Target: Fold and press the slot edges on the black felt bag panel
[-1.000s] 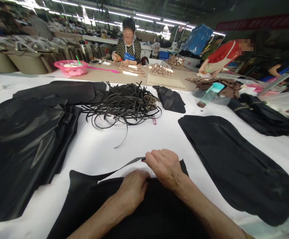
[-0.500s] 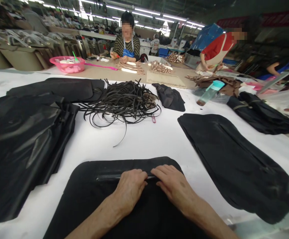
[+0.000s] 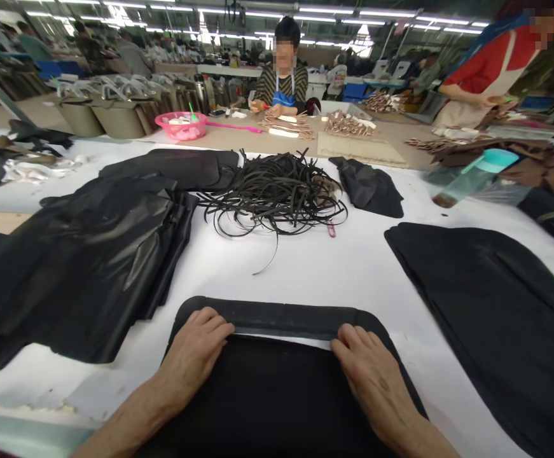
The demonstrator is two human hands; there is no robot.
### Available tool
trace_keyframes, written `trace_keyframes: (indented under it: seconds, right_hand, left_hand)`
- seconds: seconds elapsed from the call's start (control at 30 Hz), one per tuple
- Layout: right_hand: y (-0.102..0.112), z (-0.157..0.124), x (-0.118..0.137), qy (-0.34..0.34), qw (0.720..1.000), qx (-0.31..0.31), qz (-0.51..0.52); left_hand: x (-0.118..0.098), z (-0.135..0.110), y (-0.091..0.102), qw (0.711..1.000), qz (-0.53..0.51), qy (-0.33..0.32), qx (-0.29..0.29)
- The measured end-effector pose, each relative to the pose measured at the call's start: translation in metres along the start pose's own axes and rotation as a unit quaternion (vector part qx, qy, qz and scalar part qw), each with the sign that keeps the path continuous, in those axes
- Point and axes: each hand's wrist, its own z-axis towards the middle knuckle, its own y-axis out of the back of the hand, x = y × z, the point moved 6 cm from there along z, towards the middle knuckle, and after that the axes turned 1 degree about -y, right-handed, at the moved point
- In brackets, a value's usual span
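Observation:
A black fabric panel (image 3: 277, 394) with rounded far corners lies in front of me on the white table. Near its far edge runs a long slot (image 3: 281, 337), through which a strip of white shows. At the left end of the slot, my left hand (image 3: 198, 346) is closed with curled fingers on the panel. My right hand (image 3: 369, 362) grips it the same way at the right end, fingertips at the slot's edge. Both thumbs are mostly hidden.
Black sheets (image 3: 90, 267) are piled at left, and stacked black panels (image 3: 491, 305) lie at right. Beyond are a heap of black strips (image 3: 281, 191), a pink clip (image 3: 331, 229), a bottle (image 3: 472, 178) and a pink basin (image 3: 181, 127). Two co-workers stand across the table.
My hands have moved apart from the middle of the slot to its two ends. The slot now gapes wider, with more white showing. My view has turned left.

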Motion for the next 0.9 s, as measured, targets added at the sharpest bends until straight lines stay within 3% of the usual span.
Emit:
trace_keyframes:
  seconds: [0.2, 0.37, 0.47, 0.57, 0.7, 0.9]
  right_hand:
    - [-0.002, 0.010, 0.028, 0.011, 0.997, -0.037, 0.064]
    - [-0.010, 0.032, 0.061, 0.038, 0.993, -0.021, 0.114]
    - [-0.014, 0.041, 0.070, 0.042, 0.992, -0.019, 0.118]
    - [-0.015, 0.045, 0.073, 0.045, 0.991, -0.012, 0.124]
    - [-0.017, 0.046, 0.074, 0.053, 0.989, -0.009, 0.136]
    - [-0.021, 0.043, 0.072, 0.064, 0.989, -0.002, 0.136]
  left_hand:
    - [0.007, -0.001, -0.005, 0.987, -0.139, 0.080, -0.027]
    - [0.009, 0.000, -0.001, 0.969, -0.199, 0.137, -0.044]
    - [0.010, -0.001, 0.007, 0.959, -0.209, 0.168, -0.089]
    - [-0.001, 0.001, 0.011, 0.972, -0.161, 0.123, -0.118]
    - [-0.029, 0.014, -0.006, 0.992, -0.116, 0.001, -0.050]
    - [-0.040, 0.025, -0.026, 0.999, -0.026, -0.015, -0.011]
